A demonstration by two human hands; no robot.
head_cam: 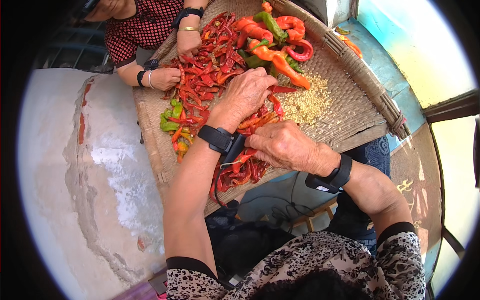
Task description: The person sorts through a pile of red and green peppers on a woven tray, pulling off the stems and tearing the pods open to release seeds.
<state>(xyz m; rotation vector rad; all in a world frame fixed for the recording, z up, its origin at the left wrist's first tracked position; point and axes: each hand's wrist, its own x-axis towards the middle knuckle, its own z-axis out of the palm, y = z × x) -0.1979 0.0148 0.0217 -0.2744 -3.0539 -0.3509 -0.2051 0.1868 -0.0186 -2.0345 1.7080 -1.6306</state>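
My left hand [243, 93] reaches over the pile of dried red chili peppers [204, 75], its fingers closed on a red chili pepper [283, 89] whose tip sticks out to the right. Lower down, my right hand [287, 146] has its thumb and fingers bent together above the near chili peppers [243, 170]. Whether something is pinched there is hidden. Between the two hands lie orange-red chili peppers [258, 120]. A patch of pale loose chili seeds [309, 99] spreads right of my hands on the woven tray [352, 95].
Large fresh red, orange and green peppers [275, 32] are heaped at the tray's far side. Small green peppers [172, 116] lie left. Another person's hands [167, 78] work in the far-left chilies. A plastered wall [93, 168] stands left; cables [290, 210] hang below the tray.
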